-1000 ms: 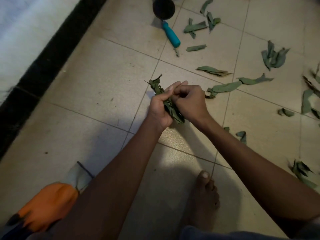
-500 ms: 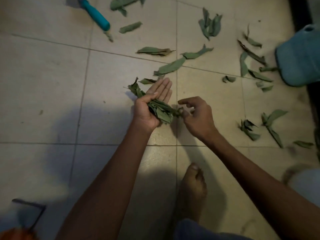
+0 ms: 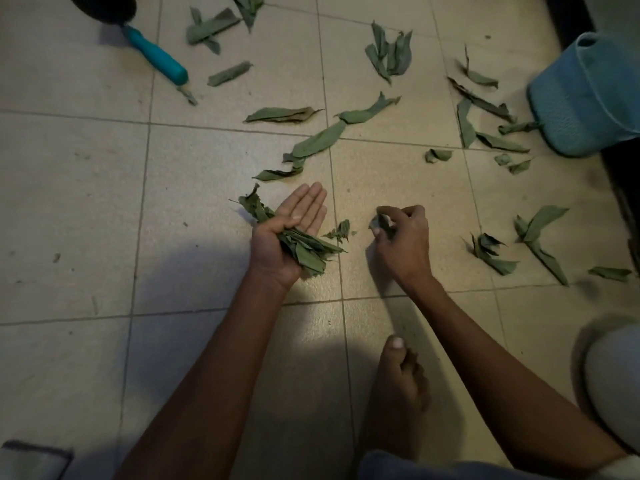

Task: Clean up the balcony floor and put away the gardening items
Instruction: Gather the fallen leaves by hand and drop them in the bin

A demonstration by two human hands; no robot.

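Note:
My left hand (image 3: 289, 233) lies palm up over the tiled floor (image 3: 86, 209), fingers straight, its thumb pinning a bundle of green leaves (image 3: 308, 252) across the palm. To its right, my right hand (image 3: 403, 242) hovers just above the floor with curled fingers, pinching a small leaf piece (image 3: 379, 223). Another small leaf scrap (image 3: 339, 232) lies on the tile between the two hands. Several loose leaves (image 3: 320, 142) are scattered over the tiles ahead and to the right.
A trowel with a teal handle (image 3: 157, 60) and dark blade lies at the top left. A light blue container (image 3: 588, 98) stands at the right edge beside a dark threshold. My bare foot (image 3: 398, 389) is below the hands. A pale rounded object (image 3: 614, 379) sits at the lower right.
My right hand has left the bundle, moved right and now pinches a small leaf piece. My left hand's fingers opened flat while the thumb keeps the bundle. The view swung right.

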